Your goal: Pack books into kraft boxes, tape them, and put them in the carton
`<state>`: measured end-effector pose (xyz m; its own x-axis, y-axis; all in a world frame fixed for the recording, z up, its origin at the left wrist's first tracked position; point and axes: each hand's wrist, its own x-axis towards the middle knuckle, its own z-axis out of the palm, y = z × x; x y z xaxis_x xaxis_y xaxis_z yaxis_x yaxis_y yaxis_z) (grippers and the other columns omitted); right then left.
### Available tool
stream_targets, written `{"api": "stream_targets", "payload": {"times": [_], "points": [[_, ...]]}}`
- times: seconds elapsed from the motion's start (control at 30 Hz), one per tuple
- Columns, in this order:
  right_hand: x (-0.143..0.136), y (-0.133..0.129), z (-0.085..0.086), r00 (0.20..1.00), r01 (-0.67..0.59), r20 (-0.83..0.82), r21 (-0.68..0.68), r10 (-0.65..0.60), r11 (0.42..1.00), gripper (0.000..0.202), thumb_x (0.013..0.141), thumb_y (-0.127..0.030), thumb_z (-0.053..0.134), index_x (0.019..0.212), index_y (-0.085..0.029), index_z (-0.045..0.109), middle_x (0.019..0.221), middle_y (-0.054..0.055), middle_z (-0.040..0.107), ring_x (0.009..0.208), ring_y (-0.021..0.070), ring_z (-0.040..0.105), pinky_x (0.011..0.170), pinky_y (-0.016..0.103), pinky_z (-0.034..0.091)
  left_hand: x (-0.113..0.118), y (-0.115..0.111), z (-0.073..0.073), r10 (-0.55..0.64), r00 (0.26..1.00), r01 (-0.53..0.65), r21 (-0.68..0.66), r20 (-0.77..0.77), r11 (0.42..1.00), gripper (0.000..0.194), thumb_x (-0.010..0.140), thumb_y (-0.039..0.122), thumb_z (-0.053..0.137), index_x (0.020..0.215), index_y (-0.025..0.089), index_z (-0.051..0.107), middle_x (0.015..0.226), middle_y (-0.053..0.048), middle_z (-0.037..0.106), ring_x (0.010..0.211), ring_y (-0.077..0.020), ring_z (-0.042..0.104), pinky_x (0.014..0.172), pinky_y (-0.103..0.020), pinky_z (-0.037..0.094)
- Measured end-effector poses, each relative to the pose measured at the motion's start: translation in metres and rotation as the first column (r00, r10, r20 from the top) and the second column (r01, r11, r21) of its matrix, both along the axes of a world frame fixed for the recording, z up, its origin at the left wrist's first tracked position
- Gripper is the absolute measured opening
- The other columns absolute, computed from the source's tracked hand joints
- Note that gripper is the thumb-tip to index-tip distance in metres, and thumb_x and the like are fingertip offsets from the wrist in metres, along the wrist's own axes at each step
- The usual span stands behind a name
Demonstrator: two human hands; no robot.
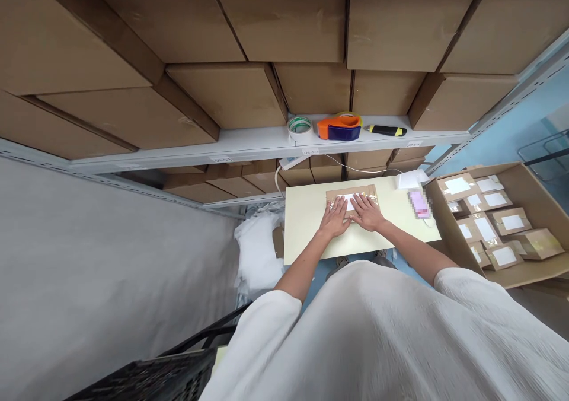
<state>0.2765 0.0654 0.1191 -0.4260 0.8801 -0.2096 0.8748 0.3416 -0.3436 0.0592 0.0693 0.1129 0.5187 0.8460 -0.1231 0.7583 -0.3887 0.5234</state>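
Observation:
A small brown cardboard box with shiny tape at its sides lies on the pale yellow table. On its top is a white label, partly hidden under my fingers. My left hand lies flat on the left part of the label and box, fingers stretched out. Flat on the right part rests my right hand, its fingers spread. Both hands press on the box without gripping it.
An orange and blue tape dispenser, a tape roll and a black and yellow utility knife lie on the shelf. At right, a large carton holds several labelled boxes. A pinkish phone-like item is on the table.

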Motion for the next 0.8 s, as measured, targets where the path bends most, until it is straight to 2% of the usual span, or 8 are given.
{"api": "stream_targets", "payload": {"times": [0.2,0.37,0.5,0.67,0.73,0.8], "points": [[-0.004,0.003,-0.006,0.989,0.136,0.069,-0.038,-0.133,0.99,0.089,0.111,-0.066,0.034,0.18,-0.014,0.017,0.187,0.016,0.01,0.174,0.0329,0.006,0.14,0.058,0.0,0.003,0.001,-0.005,0.058,0.997,-0.058,-0.01,-0.045,0.998,0.097,0.097,0.051,0.064,0.179,0.019,0.022,0.186,-0.015,0.023,0.174,-0.0337,0.014,0.141,-0.057,-0.003],[0.01,0.0,-0.008,0.979,0.193,0.072,-0.017,-0.191,0.981,0.096,0.108,-0.072,0.034,0.181,-0.013,0.014,0.186,0.019,0.009,0.174,0.0351,0.004,0.138,0.063,-0.002,0.004,-0.004,-0.009,0.125,0.99,-0.127,-0.013,-0.07,0.992,0.102,0.096,0.052,0.065,0.18,0.021,0.016,0.186,-0.016,0.02,0.175,-0.0361,0.01,0.139,-0.062,-0.009],[0.02,-0.005,-0.006,0.967,0.244,0.084,-0.008,-0.243,0.97,0.097,0.107,-0.074,0.033,0.18,-0.012,0.016,0.186,0.021,0.006,0.174,0.0375,0.0,0.136,0.067,-0.003,0.005,-0.009,-0.008,0.187,0.977,-0.189,-0.011,-0.106,0.982,0.101,0.098,0.052,0.062,0.18,0.016,0.015,0.186,-0.019,0.016,0.175,-0.0384,0.003,0.137,-0.066,-0.01],[0.022,-0.013,-0.005,0.953,0.298,0.059,0.01,-0.298,0.954,0.093,0.107,-0.07,0.038,0.18,-0.015,0.02,0.187,0.02,0.008,0.174,0.0399,0.001,0.135,0.069,0.0,0.004,-0.016,0.0,0.272,0.955,-0.278,-0.034,-0.117,0.96,0.105,0.095,0.055,0.065,0.178,0.011,0.017,0.186,-0.024,0.01,0.174,-0.0425,-0.005,0.137,-0.068,-0.004],[0.022,-0.017,-0.006,0.93,0.366,0.028,0.039,-0.367,0.93,0.091,0.108,-0.067,0.037,0.179,-0.014,0.021,0.186,0.023,0.009,0.173,0.0422,0.005,0.134,0.071,0.004,0.002,-0.017,0.004,0.313,0.946,-0.317,-0.043,-0.087,0.947,0.105,0.094,0.057,0.066,0.177,0.012,0.021,0.186,-0.025,0.009,0.174,-0.0451,-0.002,0.138,-0.068,0.001],[0.023,-0.02,-0.007,0.897,0.442,-0.001,0.048,-0.443,0.896,0.088,0.108,-0.066,0.037,0.177,-0.013,0.023,0.185,0.026,0.011,0.17,0.0456,0.014,0.132,0.072,0.012,-0.002,-0.016,0.006,0.354,0.933,-0.358,-0.067,-0.062,0.931,0.104,0.093,0.058,0.069,0.176,0.014,0.025,0.186,-0.025,0.01,0.173,-0.0478,0.007,0.138,-0.067,0.008]]}}
